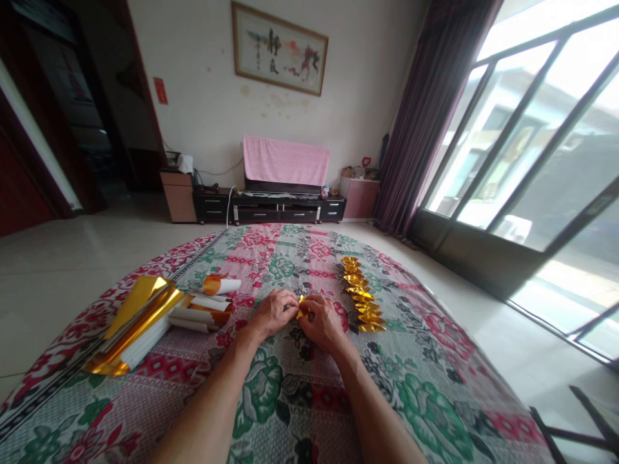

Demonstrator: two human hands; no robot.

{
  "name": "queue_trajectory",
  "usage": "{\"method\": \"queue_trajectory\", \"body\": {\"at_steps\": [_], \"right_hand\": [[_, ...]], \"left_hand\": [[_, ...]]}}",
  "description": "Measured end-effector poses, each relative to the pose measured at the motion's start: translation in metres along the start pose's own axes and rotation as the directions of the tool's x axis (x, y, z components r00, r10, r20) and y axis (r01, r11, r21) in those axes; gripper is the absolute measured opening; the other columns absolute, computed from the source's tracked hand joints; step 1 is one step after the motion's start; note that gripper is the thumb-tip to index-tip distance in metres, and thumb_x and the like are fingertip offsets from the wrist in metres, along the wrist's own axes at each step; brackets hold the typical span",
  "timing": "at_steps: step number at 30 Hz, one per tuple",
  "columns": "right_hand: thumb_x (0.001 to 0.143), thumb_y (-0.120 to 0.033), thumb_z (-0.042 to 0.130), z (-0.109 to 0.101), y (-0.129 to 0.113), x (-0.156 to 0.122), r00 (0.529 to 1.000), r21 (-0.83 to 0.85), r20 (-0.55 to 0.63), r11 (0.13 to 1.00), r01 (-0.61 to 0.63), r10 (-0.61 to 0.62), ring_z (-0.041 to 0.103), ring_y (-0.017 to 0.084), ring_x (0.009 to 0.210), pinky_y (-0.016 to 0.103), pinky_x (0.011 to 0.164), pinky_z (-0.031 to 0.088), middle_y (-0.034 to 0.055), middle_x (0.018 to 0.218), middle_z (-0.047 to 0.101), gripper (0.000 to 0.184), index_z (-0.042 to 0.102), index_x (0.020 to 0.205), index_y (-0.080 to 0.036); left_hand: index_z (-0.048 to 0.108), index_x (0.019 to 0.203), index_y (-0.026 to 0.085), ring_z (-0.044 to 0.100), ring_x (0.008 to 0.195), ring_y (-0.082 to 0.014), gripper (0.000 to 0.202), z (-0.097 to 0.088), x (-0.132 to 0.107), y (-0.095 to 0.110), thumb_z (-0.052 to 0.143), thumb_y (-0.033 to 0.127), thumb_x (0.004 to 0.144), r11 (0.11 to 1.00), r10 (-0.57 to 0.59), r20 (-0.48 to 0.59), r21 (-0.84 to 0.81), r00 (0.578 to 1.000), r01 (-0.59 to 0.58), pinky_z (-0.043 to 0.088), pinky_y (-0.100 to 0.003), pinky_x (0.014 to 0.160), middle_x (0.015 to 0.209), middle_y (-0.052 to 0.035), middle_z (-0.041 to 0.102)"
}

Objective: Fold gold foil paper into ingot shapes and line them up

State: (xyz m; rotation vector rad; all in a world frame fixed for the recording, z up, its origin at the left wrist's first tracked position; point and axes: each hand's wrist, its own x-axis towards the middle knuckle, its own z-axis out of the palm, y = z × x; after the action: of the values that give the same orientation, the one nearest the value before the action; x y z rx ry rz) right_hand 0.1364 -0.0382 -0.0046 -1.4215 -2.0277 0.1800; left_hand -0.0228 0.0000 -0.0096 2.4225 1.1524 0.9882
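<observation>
Apparent step: shaping. Left hand [276, 310] and right hand [323, 321] pinch foil [300, 301]; next move likely calls for firm creasing.

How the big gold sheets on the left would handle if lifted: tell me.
The gold sheets are probably floppy, since they look thin and already curl over. They seem likely to be light for their size, being paper-like. The glossy gold face may feel slippery.
</observation>
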Motion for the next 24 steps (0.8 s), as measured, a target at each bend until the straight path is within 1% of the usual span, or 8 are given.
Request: {"method": "queue_trajectory", "body": {"at_steps": [5,10,16,20,24], "right_hand": [[0.071,-0.016,0.057,0.0,-0.001,0.0,1.0,0.001,-0.006,1.0,-0.003,0.003,0.054,0.017,0.091,0.029,0.086,0.035,0.0031,0.095,0.062,0.01,0.064,0.077,-0.021],[0.071,-0.017,0.058,0.0,-0.003,0.0,1.0,-0.001,-0.019,1.0,-0.004,0.004,0.054,0.017,0.088,0.029,0.084,0.036,0.0032,0.093,0.062,0.007,0.063,0.075,-0.021],[0.071,-0.018,0.057,0.0,-0.004,0.0,1.0,-0.024,-0.019,1.0,-0.02,0.02,0.054,0.017,0.09,0.028,0.085,0.035,0.003,0.094,0.061,0.009,0.063,0.076,-0.021],[0.072,-0.018,0.056,-0.001,-0.005,-0.001,1.0,-0.024,-0.017,1.0,-0.015,0.015,0.054,0.016,0.089,0.028,0.084,0.036,0.0028,0.093,0.061,0.01,0.063,0.077,-0.021],[0.07,-0.018,0.057,-0.001,-0.003,-0.001,1.0,-0.016,-0.01,1.0,-0.005,0.005,0.054,0.016,0.089,0.027,0.083,0.036,0.0027,0.093,0.061,0.011,0.063,0.079,-0.021]], "left_hand": [[0.068,0.075,0.021,0.058,0.09,-0.0154,0.012,-0.001,0.001,-0.004,0.056,0.019,0.077,0.999,-0.007,0.009,-0.043,1.0,0.008,0.041,-0.03,0.086,0.093,-0.0021,0.067],[0.068,0.075,0.019,0.059,0.091,-0.0145,0.012,-0.004,0.001,-0.007,0.056,0.02,0.077,0.994,-0.007,0.034,-0.113,0.999,0.011,0.043,-0.027,0.086,0.095,-0.0031,0.067],[0.069,0.076,0.02,0.059,0.092,-0.0137,0.012,-0.008,0.0,-0.006,0.057,0.022,0.077,0.985,-0.03,0.049,-0.171,0.998,0.038,0.043,-0.027,0.089,0.097,-0.0025,0.067],[0.069,0.073,0.019,0.06,0.093,-0.0137,0.01,-0.014,-0.001,-0.004,0.059,0.021,0.074,0.973,-0.05,0.084,-0.22,0.995,0.067,0.044,-0.026,0.088,0.098,-0.0026,0.068],[0.069,0.071,0.019,0.06,0.095,-0.0144,0.009,-0.017,-0.002,-0.002,0.06,0.018,0.071,0.969,-0.066,0.096,-0.23,0.993,0.087,0.043,-0.026,0.089,0.101,-0.003,0.067]]}}
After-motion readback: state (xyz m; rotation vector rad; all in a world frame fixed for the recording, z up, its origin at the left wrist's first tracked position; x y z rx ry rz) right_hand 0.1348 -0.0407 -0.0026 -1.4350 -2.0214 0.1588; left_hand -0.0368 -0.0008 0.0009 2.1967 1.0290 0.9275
